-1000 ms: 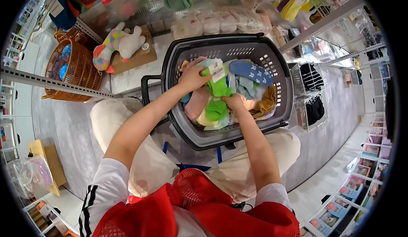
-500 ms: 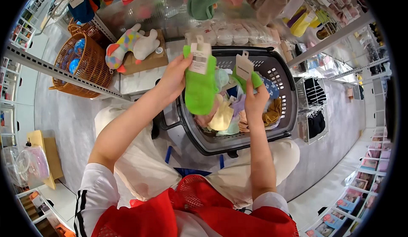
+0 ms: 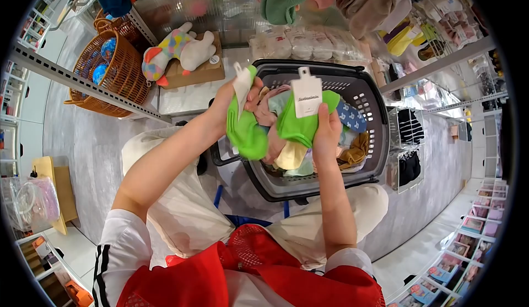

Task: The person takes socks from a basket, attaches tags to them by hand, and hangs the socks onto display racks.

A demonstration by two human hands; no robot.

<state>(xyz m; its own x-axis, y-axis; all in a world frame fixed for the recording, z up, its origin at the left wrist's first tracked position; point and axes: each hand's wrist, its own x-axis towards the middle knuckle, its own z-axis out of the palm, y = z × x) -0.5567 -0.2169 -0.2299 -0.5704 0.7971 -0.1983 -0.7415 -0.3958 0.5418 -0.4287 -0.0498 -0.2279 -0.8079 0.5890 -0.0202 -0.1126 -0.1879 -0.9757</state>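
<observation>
My left hand (image 3: 225, 100) grips a pair of bright green socks (image 3: 245, 133) with a white card at the top, turned edge-on and hanging down. In my right hand (image 3: 327, 131) is a second pair of green socks (image 3: 297, 122), its white header card (image 3: 308, 95) facing me with the thumb against it. Both pairs are above the dark grey basket (image 3: 377, 136). Inside the basket lie several folded socks: a yellow one (image 3: 290, 156), a blue patterned one (image 3: 351, 116) and a mustard one (image 3: 357, 148).
Socks hang from hooks overhead, including a green pair (image 3: 281, 4). A wicker basket (image 3: 104, 73) with blue balls stands at left, near a spotted plush toy (image 3: 179, 53) on a cardboard box. Plastic-wrapped packs (image 3: 303, 42) line the shelf behind. Wire bins (image 3: 409, 164) stand at right.
My left hand has turned its socks so the card shows edge-on, and lowered them slightly. My right hand has raised its green socks, bringing more of them and the card front into view.
</observation>
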